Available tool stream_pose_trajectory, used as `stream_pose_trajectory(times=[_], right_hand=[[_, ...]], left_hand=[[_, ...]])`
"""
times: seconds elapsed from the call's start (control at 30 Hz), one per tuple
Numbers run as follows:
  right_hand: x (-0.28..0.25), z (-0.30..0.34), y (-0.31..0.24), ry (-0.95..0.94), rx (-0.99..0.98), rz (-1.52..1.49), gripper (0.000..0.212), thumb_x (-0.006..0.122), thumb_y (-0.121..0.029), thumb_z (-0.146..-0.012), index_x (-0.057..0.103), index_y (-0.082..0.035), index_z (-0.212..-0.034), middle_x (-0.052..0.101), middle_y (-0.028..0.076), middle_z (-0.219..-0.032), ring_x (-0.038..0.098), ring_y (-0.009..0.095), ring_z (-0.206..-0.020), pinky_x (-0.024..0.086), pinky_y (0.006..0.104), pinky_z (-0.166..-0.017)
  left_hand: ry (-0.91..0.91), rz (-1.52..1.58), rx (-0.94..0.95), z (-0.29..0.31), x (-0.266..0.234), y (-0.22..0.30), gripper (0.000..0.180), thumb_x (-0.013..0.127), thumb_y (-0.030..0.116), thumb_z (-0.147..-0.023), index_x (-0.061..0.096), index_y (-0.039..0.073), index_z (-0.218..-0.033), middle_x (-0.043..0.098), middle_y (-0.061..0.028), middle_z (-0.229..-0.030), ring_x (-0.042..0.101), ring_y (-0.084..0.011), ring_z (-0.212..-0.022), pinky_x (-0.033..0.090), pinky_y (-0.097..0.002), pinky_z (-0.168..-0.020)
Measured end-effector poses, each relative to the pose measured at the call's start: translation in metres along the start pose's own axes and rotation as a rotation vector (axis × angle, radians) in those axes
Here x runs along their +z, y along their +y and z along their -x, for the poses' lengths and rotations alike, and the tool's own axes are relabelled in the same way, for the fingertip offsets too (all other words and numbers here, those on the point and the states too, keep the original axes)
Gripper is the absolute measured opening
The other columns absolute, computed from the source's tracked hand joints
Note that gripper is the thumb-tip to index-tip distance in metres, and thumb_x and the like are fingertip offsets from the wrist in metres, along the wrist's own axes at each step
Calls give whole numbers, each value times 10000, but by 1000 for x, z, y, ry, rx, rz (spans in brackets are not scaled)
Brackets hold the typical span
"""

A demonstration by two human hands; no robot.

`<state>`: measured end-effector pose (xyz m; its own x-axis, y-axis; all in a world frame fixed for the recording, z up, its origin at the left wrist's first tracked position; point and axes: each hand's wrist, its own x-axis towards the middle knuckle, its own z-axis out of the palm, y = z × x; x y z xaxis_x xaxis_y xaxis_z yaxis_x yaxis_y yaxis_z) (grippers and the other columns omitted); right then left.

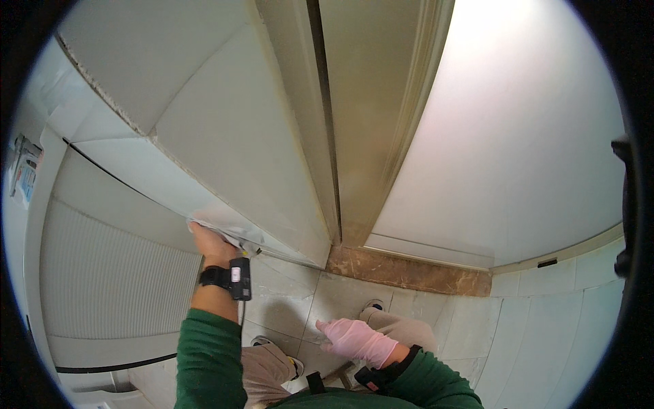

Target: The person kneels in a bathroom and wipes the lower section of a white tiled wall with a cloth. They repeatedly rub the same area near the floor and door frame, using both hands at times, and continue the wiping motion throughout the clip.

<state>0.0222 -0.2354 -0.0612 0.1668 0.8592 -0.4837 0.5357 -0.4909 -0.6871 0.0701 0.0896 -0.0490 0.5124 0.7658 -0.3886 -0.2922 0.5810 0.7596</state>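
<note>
My left hand (210,244), bare, reaches forward to the low edge where the white tiled wall (252,136) meets a pale unit with a ribbed panel (122,273). A thin white cloth (228,228) is in its fingers and lies against the wall tile; the fingertips are partly hidden behind it. My right hand (357,341) wears a pink glove and hangs in front of my body, above the floor. Its fingers are loosely stretched and I see nothing in them. Both wrists carry black straps, the left one with a small black box.
A beige door frame (371,102) rises ahead beside a smooth white door panel (504,136). Below them runs a brown marble threshold (409,271). Grey floor tiles (286,279) lie under my feet. At the far left is a small printed packet (26,170). Pale tiles cover the right wall (558,334).
</note>
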Motion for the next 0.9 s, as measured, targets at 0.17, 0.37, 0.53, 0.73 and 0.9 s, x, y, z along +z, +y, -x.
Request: stream_pose_trajectory(times=[0.17,0.37,0.53,0.73,0.9], right_hand=[[6,0,3,17,-15,-29,615,598,-314,-893,439,50,-1363,617,247,-1174,595,382,-1084,484,434,-927],[1,0,-11,51,16,41,554,593,-321,-883,493,8,-1317,640,197,-1170,605,348,-1103,492,432,-912],[-4,0,-16,4,150,0,464,534,-339,-885,570,-13,-1213,643,194,-1181,608,350,-1111,484,434,-928],[12,-12,5,161,124,88,502,521,-387,-889,566,-57,-1264,638,200,-1205,590,358,-1141,465,422,-962],[6,-20,14,322,175,-438,644,581,-402,-930,427,-41,-1441,550,216,-1359,541,317,-1249,410,359,-1044]], left_hand=[[85,89,-44,32,10,-61,639,269,529,-1016,392,75,-1449,398,-127,-1504,398,-341,-1351,314,-481,-1129],[-23,127,-254,102,34,-98,587,228,464,-1045,387,60,-1440,415,-138,-1483,415,-368,-1331,328,-510,-1122],[-76,164,-452,126,42,-87,559,244,451,-1054,428,49,-1396,476,-149,-1419,472,-355,-1277,364,-503,-1103],[-399,71,-526,167,8,-35,477,384,415,-1044,513,30,-1294,606,-128,-1237,587,-297,-1135,450,-462,-1031],[-495,-84,-371,187,-58,-2,344,520,328,-1002,596,57,-1200,671,-112,-1126,664,-272,-985,549,-451,-880]])
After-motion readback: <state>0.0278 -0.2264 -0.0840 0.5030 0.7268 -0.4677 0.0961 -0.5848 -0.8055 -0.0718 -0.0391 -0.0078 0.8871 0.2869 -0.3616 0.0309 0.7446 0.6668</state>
